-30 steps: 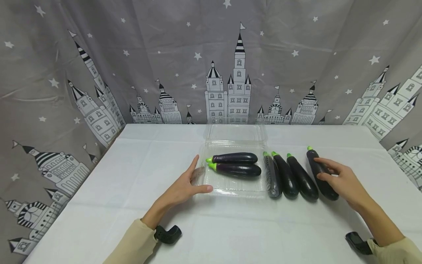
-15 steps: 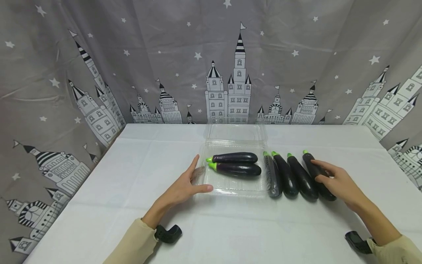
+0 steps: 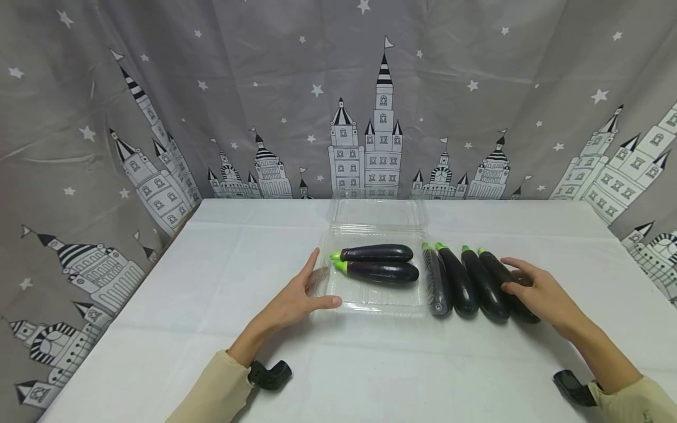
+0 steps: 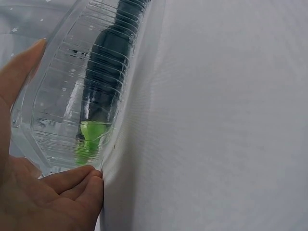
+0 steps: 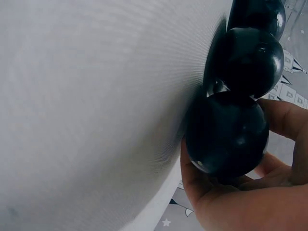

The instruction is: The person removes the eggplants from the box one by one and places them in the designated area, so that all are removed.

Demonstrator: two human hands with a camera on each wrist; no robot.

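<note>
A clear plastic container [image 3: 381, 299] with its lid folded back holds two dark purple eggplants [image 3: 378, 271] lying crosswise, green stems leftward. At its front left corner, my left hand [image 3: 291, 302] rests spread wide, thumb along the front rim and index finger along the side; in the left wrist view, its other fingers bend against the plastic. To the right stands a row of several eggplants [image 3: 460, 285], the leftmost partly seen through ridged plastic. My right hand [image 3: 547, 296] grips the rightmost eggplant [image 5: 228, 134], thumb and fingers on opposite sides. It touches its neighbour [image 5: 250, 60].
The lid [image 3: 378, 212] lies behind the container, near the table's back edge. White cloth [image 3: 370, 370] covers the table. A grey curtain [image 3: 254, 88] printed with castles and stars hangs behind and to the left.
My right hand has slid the rightmost eggplant leftward over the table, its stem end moving most, until it lies against the row. My left hand and the container have stayed put.
</note>
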